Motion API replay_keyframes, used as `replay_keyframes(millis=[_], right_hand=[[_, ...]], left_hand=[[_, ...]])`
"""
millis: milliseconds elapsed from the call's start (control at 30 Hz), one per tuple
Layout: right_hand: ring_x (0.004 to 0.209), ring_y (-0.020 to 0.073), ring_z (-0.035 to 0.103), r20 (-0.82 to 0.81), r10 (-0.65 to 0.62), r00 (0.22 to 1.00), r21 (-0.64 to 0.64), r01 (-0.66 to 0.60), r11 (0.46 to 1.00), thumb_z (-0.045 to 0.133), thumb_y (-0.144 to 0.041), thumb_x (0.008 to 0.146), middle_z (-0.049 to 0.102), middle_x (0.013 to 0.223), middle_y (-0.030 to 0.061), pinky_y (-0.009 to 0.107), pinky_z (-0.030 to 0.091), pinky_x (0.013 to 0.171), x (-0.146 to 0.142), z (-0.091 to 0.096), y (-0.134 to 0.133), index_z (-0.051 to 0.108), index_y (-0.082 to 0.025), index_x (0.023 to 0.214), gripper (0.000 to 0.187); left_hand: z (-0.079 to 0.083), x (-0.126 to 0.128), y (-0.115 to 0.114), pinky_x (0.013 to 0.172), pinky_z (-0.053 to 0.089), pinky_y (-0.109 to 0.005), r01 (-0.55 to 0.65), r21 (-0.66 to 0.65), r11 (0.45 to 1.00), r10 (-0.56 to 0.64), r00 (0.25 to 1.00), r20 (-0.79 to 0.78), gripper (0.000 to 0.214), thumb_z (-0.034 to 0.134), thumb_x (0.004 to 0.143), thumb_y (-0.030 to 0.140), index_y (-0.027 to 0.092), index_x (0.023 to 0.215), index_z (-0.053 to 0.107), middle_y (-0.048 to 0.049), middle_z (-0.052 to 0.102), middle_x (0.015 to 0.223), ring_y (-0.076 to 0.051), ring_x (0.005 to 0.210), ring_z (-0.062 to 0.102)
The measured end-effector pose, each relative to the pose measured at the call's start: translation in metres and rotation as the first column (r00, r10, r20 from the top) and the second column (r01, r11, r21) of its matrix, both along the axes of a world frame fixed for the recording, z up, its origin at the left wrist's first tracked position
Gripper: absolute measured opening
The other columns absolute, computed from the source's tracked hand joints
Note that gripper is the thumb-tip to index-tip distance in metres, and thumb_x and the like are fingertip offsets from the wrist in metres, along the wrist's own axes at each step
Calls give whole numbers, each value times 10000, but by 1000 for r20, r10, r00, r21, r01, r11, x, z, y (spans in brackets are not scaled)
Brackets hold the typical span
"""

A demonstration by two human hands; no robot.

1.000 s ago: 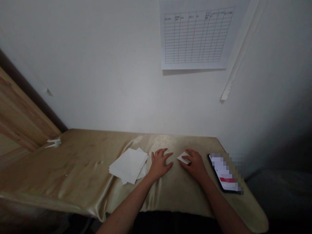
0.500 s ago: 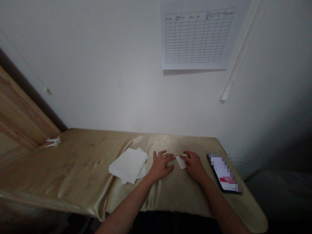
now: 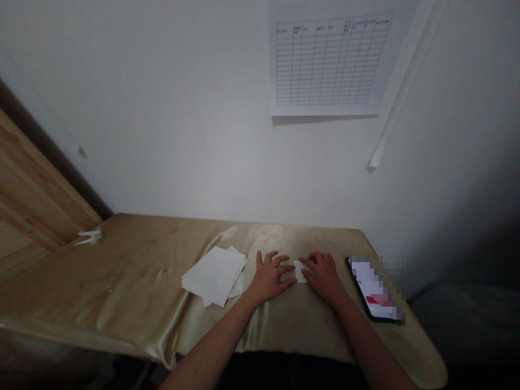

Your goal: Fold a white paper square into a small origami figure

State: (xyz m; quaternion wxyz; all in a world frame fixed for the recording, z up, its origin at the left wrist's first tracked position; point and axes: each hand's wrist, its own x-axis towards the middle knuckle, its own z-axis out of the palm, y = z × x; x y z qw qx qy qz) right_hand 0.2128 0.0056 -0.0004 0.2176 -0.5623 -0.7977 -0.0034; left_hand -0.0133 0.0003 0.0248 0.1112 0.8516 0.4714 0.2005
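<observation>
One paper [image 3: 299,272], small — on the worktop [image 3: 134,281], nearer right edge than left. Likely light, easily creased; best held by opposite edges. Left hand [image 3: 271,277]: fingers wide, tips beside it. Right hand [image 3: 325,277]: fingers over it — pinching or resting, cannot tell.

1. A plain room, either home or small office; I cannot tell which.
2. Gold satiny cloth [image 3: 134,271] covers the surface [image 3: 296,319].
3. Behind the surface, a white wall [image 3: 162,108]; above it, a printed grid sheet [image 3: 325,62].
4. At the surface's left end, wood [image 3: 28,187].
5. On the surface, papers [image 3: 215,273], a phone [image 3: 374,292].
</observation>
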Motion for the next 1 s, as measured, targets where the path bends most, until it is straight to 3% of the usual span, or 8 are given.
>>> replay_keyframes(millis=[333, 467, 600, 800, 1000], right_hand=[[1058, 270, 496, 49, -38, 998, 10, 37, 999, 542, -433, 922, 587, 1038, 68, 560, 206, 1090, -5, 2, -4, 629, -366, 1250, 346], [1062, 266, 491, -6, -56, 998, 3, 56, 998, 566, -443, 905, 586, 1063, 75, 501, 268, 1061, -5, 0, -3, 656, -319, 1193, 327], [1082, 258, 490, -62, -56, 997, -16, 55, 998, 529, -410, 922, 592, 1113, 83, 458, 298, 1040, -2, -3, 1, 664, -263, 1144, 299], [1089, 244, 497, -97, -44, 994, -44, 40, 998, 555, -344, 895, 602, 1096, 64, 438, 312, 1034, 0, -6, 4, 677, -279, 1071, 223], [1104, 250, 497, -66, -49, 997, -23, 48, 999, 578, -352, 891, 594, 1119, 62, 460, 304, 1049, -4, -7, 4, 670, -302, 1098, 231]], left_hand=[[-3, 1, -1, 1110, -19, -751, -8, 87, 996, 14, 998, -65, 498, 664, 813, 597, 459, 1286, 592, -29, 514, 1417, -338, 1378, 335], [-5, 2, 0, 1094, -21, -768, 30, 96, 995, -23, 996, -82, 351, 642, 850, 567, 527, 1199, 631, 15, 506, 1428, -332, 1379, 337], [-6, 1, 4, 1088, -7, -776, 7, 101, 995, 2, 997, -83, 288, 627, 881, 519, 514, 1167, 657, 18, 521, 1416, -333, 1372, 339], [-4, -4, 7, 1103, 11, -760, -94, 129, 987, 101, 994, -48, 288, 649, 880, 282, 429, 1122, 697, 4, 518, 1419, -315, 1362, 348], [-7, 3, 10, 1124, 43, -741, -72, 123, 990, 80, 995, -58, 175, 660, 870, 348, 305, 1039, 684, -24, 540, 1397, -289, 1338, 388]])
